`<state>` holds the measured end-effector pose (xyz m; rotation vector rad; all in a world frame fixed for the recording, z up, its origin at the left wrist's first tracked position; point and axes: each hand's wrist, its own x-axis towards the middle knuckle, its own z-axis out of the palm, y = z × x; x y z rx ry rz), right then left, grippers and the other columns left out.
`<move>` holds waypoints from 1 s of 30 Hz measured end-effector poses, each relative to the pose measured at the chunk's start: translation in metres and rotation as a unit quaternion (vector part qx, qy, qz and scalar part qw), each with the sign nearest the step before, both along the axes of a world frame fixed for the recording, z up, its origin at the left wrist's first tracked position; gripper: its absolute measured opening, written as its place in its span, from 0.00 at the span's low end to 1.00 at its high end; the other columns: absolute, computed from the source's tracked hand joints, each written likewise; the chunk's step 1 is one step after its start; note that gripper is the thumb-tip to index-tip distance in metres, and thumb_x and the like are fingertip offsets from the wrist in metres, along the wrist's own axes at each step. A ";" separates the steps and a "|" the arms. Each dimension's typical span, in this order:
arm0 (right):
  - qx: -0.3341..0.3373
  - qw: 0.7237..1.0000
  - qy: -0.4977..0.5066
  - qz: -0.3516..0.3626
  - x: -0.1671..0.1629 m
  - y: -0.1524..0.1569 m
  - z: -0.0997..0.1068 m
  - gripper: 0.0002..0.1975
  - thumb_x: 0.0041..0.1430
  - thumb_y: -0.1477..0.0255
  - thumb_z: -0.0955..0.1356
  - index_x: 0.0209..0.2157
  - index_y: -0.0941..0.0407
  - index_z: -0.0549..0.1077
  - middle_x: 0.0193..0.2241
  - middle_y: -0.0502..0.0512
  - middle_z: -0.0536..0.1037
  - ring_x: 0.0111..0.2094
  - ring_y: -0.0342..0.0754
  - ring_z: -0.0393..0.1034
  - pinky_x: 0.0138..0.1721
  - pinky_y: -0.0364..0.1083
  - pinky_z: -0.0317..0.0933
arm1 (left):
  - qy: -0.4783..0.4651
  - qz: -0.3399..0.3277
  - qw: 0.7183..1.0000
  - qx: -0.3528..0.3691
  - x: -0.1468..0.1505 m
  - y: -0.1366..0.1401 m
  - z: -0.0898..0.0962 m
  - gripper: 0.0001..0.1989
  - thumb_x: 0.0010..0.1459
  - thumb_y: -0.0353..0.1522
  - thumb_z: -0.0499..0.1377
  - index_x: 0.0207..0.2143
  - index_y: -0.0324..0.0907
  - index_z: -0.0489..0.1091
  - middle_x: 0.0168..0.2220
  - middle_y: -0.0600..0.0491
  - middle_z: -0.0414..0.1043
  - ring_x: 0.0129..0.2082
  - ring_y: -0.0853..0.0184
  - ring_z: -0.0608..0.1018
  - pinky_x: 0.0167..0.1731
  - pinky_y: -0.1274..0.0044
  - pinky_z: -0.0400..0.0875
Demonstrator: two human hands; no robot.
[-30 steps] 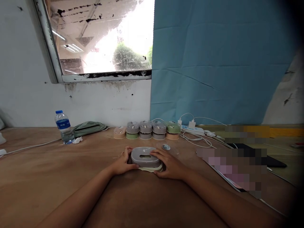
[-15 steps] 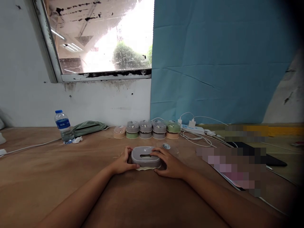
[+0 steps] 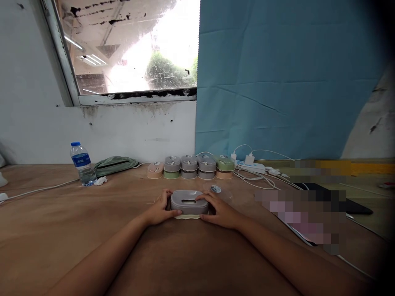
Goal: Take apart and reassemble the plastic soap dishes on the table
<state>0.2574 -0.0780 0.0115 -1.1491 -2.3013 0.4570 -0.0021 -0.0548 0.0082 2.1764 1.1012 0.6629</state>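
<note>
A grey oval tissue box (image 3: 189, 207) with a dark slot in its top lies on the table before me. Along its lower front edge shows a thin cream rim with a wavy outline. My left hand (image 3: 159, 209) grips the left end, its thumb pressed to the front corner and its fingers behind. At the opposite end, my right hand (image 3: 220, 210) has its fingers over the top edge and its thumb low at the front corner. Just behind my right hand lies a clear plastic piece with a round sticker (image 3: 216, 189).
Near the wall stand several oval boxes (image 3: 189, 166) in grey, green and peach, most stacked in pairs. Left of them are a green pouch (image 3: 116, 165), a crumpled tissue (image 3: 100, 181) and a water bottle (image 3: 82, 164). A power strip (image 3: 250, 166) with white cables lies to the right.
My right thumb and fingers have shifted slightly left, closing in on the box's right end. The box sits flatter on the cream rim. My left hand has hardly moved.
</note>
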 end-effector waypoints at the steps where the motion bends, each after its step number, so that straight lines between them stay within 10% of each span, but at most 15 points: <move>1: -0.001 1.000 -0.005 0.000 0.000 -0.001 0.000 0.24 0.46 0.65 0.68 0.47 0.51 0.63 0.49 0.57 0.60 0.50 0.54 0.57 0.49 0.52 0.54 | 0.004 -0.001 1.000 0.000 0.000 0.000 0.000 0.34 0.44 0.47 0.58 0.48 0.42 0.48 0.50 0.45 0.58 0.50 0.58 0.62 0.49 0.68 0.55; 13: 0.061 0.994 -0.085 0.019 0.001 -0.007 0.009 0.24 0.49 0.56 0.64 0.46 0.53 0.64 0.48 0.58 0.62 0.48 0.55 0.59 0.47 0.52 0.55 | 0.039 -0.023 0.999 0.011 -0.002 -0.006 0.007 0.33 0.40 0.45 0.62 0.47 0.45 0.55 0.48 0.49 0.58 0.48 0.58 0.62 0.46 0.68 0.58; 18: 0.186 0.963 -0.034 -0.193 0.006 0.007 0.003 0.22 0.53 0.61 0.61 0.48 0.56 0.60 0.46 0.60 0.67 0.48 0.56 0.59 0.49 0.54 0.51 | 0.034 -0.039 0.998 0.030 -0.003 -0.008 0.007 0.32 0.39 0.43 0.63 0.45 0.44 0.56 0.45 0.50 0.60 0.44 0.60 0.64 0.43 0.69 0.61; 23: 0.058 0.929 -0.018 -0.364 0.022 0.029 -0.013 0.32 0.39 0.61 0.68 0.47 0.62 0.61 0.45 0.70 0.68 0.47 0.66 0.61 0.46 0.59 0.53 | 0.039 -0.057 0.996 0.050 -0.005 -0.009 0.006 0.33 0.37 0.42 0.64 0.45 0.44 0.55 0.44 0.50 0.60 0.44 0.60 0.65 0.42 0.70 0.61; 30: 0.089 0.952 0.093 -0.279 0.023 0.026 -0.007 0.29 0.42 0.65 0.67 0.47 0.54 0.56 0.47 0.58 0.66 0.48 0.55 0.61 0.46 0.52 0.57 | 0.042 -0.059 0.997 0.033 -0.006 -0.009 0.005 0.35 0.37 0.44 0.64 0.46 0.44 0.55 0.44 0.50 0.60 0.44 0.59 0.65 0.43 0.68 0.61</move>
